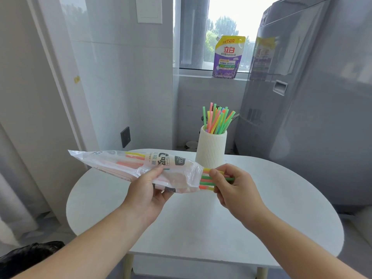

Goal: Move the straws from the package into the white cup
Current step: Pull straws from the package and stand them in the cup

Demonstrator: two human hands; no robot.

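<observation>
Head view, single frame. Both forearms are cut off by the lower edge. Most of the bundle of straws (206,181) lies inside the package (128,164); through the cloudy film only blurred orange and yellow bars show at its far-left part. The count in the bundle cannot be made out. The foot of the white cup (211,150) is hidden behind the package mouth and the right hand (235,188).

Package: translucent plastic bag with dark print, held roughly level above the table (201,228), mouth to the right. The left hand (149,188) grips it from below, thumb on top and fingers curled underneath.

Bundle ends stick out of the mouth: green, orange, yellow, pink. The right hand pinches these ends, thumb in front, fingers wrapped behind.

Cup: ribbed, upright on the table just behind the package mouth. The straws in the cup (217,119) fan out above its rim, mixed neon colours
</observation>
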